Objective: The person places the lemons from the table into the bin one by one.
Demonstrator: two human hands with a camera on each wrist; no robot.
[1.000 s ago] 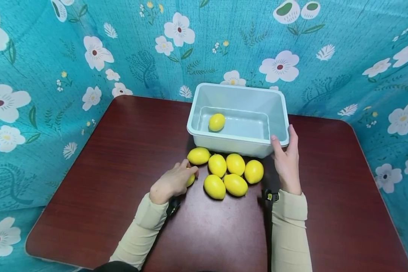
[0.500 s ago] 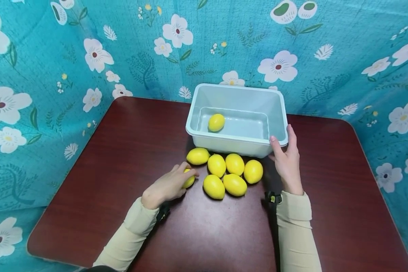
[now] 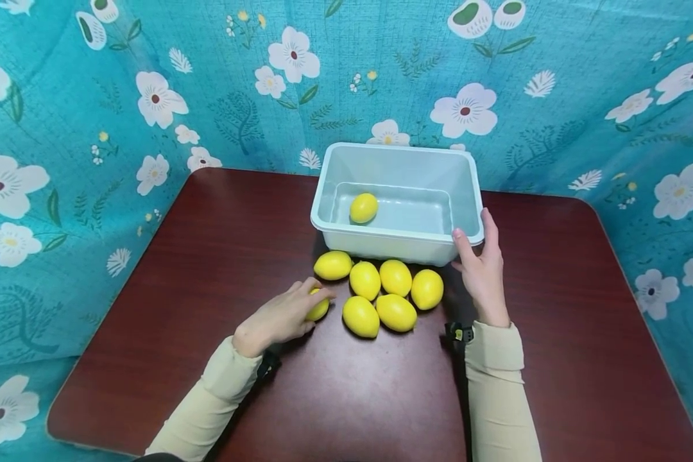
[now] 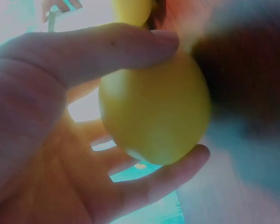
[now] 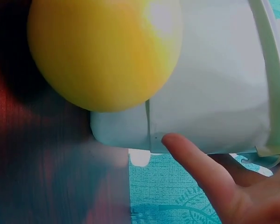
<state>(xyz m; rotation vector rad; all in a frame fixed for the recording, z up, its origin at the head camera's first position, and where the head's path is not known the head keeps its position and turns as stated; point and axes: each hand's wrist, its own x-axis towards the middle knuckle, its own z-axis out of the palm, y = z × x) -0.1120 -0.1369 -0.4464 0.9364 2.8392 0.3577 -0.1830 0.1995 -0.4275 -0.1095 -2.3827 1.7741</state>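
My left hand (image 3: 278, 319) holds a yellow lemon (image 3: 319, 307) at the left of a group of lemons. In the left wrist view the thumb lies across one side of this lemon (image 4: 158, 112), with fingers curled round the other. At the far right, my right hand (image 3: 484, 276) grips the front right corner of a pale blue plastic bin (image 3: 381, 245), thumb at the rim. The right wrist view shows one finger against the outer wall of the bin (image 5: 219, 88). Inside the bin sits a single lemon (image 3: 363, 208), towards its left end.
Several loose lemons (image 3: 395, 278) lie close together on the dark red-brown table (image 3: 237, 224), just in front of the bin. One lemon (image 5: 105, 51) looms large in the right wrist view. A turquoise flowered cloth (image 3: 208, 77) hangs behind the table and along its sides.
My left wrist and forearm have shifted left and lower, leaving more of the held lemon showing. The right hand stays at the bin's corner. The view has drifted slightly.
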